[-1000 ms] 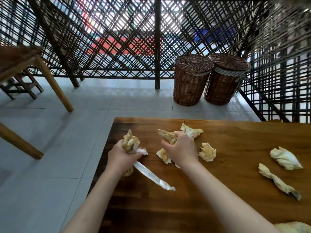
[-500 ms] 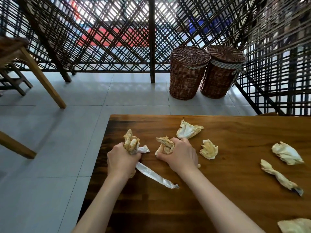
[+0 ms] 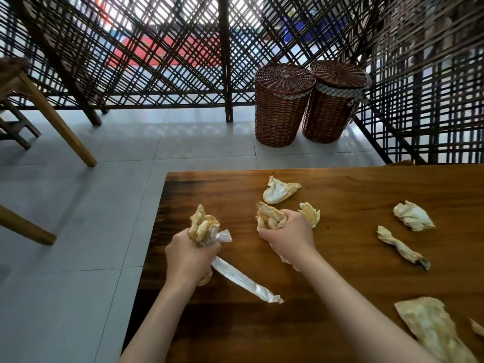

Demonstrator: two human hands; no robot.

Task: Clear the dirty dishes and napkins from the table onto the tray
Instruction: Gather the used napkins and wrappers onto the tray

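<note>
1. Head view: the left hand is fisted tight around a wad of stained napkins, with a long white plastic wrapper pinched in the same grip and trailing across the wooden table toward the person.
2. The right hand is likewise clenched, fingers fully curled around a second napkin wad; a scrap of paper pokes out beneath that wrist.
3. Taking the right hand as landmark: one crumpled napkin lies touching its far side, an open cupped napkin sits just beyond it, and three more lie well off to its right, namely a ball, a twisted strip and a flat sheet nearer the person.
4. No tray and no dishes are in view, so where the load must go cannot be told from here.
5. Likely trouble: both fists look full, so reaching for another napkin would mean loosening the grip, and loose paper could spill out.
6. The wrapper hangs only by its upper end; it may slide free or snag on the table when lifted.
7. The left hand is near the table's left edge, so anything it drops could fall to the tiled floor.
8. The napkins look greasy; dragging them may smear the wood.
</note>
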